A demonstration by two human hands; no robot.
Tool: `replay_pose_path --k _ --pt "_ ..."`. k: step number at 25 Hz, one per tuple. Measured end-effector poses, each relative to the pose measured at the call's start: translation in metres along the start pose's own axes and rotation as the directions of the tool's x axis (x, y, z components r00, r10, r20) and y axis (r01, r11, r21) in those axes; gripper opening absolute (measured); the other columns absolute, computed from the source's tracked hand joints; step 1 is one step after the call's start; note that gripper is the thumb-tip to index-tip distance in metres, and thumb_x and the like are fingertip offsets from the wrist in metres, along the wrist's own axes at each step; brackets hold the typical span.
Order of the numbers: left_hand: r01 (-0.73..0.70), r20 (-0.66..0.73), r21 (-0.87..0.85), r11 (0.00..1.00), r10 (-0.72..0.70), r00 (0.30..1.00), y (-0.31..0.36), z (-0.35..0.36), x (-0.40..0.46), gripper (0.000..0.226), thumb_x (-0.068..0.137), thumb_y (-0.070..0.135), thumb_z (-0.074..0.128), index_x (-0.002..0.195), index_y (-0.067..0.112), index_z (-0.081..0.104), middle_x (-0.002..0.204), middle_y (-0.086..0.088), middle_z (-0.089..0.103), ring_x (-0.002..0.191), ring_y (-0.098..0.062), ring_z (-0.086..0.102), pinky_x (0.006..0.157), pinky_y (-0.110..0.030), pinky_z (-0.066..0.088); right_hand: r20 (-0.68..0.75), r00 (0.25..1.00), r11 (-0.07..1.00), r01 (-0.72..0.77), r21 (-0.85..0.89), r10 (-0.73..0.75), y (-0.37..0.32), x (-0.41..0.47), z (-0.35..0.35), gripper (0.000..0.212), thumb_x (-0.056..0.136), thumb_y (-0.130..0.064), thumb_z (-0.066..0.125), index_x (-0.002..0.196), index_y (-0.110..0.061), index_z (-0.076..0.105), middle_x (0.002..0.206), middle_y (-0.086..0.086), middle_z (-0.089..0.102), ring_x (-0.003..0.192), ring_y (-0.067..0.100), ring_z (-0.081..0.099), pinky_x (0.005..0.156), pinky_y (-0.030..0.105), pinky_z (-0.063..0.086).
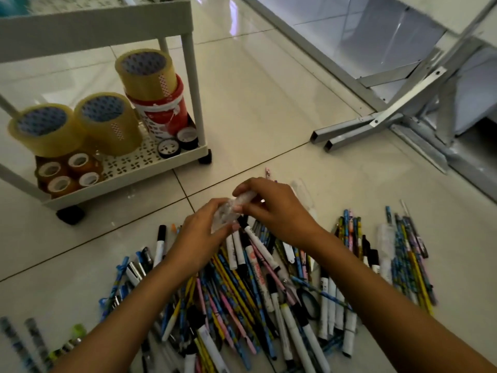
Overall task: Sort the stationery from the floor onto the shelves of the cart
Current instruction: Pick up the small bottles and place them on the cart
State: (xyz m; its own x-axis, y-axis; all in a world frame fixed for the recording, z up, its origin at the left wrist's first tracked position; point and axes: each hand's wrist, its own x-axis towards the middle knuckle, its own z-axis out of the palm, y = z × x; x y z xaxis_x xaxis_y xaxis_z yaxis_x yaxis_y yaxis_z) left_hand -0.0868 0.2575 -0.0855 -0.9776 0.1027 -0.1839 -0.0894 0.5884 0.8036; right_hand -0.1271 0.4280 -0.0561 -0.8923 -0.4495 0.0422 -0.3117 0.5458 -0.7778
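Observation:
A heap of pens, pencils and white markers (258,278) lies on the tiled floor in front of me. Above its far edge, my left hand (199,235) and my right hand (271,208) both grip a small clear plastic packet (231,211) between their fingers; what it contains is too blurred to tell. The white cart (172,160) stands at the upper left. Its bottom shelf holds big yellowish tape rolls (107,122), small brown tape rolls (67,173), a red-and-white tub (164,114) and two black tape rolls (177,142).
A folding metal table frame (384,122) lies on the floor at the upper right. A black ring of tape (309,302) sits in the heap. More pens and a green highlighter (72,337) lie at the lower left. Bare tile separates cart and heap.

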Motion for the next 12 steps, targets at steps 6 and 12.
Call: replay_pose_path --k 6,12 --pt "0.029 -0.019 -0.118 0.993 -0.031 0.999 -0.003 0.013 -0.015 0.033 0.084 0.038 0.064 0.114 0.031 0.053 0.103 0.017 0.06 0.095 -0.002 0.057 0.076 -0.023 0.046 -0.303 0.82 0.782 -0.563 -0.269 0.486 0.082 -0.013 -0.034 0.045 0.091 -0.044 0.058 0.125 -0.014 0.053 0.116 0.01 0.062 0.103 0.022 0.06 0.081 0.029 0.048" --pt "0.01 -0.001 -0.166 0.986 -0.01 1.0 0.01 0.015 -0.023 0.027 0.084 0.035 0.065 0.109 0.038 0.054 0.103 0.022 0.061 0.094 0.004 0.058 0.08 -0.025 0.048 -0.288 0.746 0.692 -0.665 -0.281 0.6 0.114 -0.021 -0.026 0.05 0.081 -0.032 0.072 0.12 -0.013 0.048 0.114 0.014 0.061 0.098 0.031 0.059 0.073 0.036 0.049"
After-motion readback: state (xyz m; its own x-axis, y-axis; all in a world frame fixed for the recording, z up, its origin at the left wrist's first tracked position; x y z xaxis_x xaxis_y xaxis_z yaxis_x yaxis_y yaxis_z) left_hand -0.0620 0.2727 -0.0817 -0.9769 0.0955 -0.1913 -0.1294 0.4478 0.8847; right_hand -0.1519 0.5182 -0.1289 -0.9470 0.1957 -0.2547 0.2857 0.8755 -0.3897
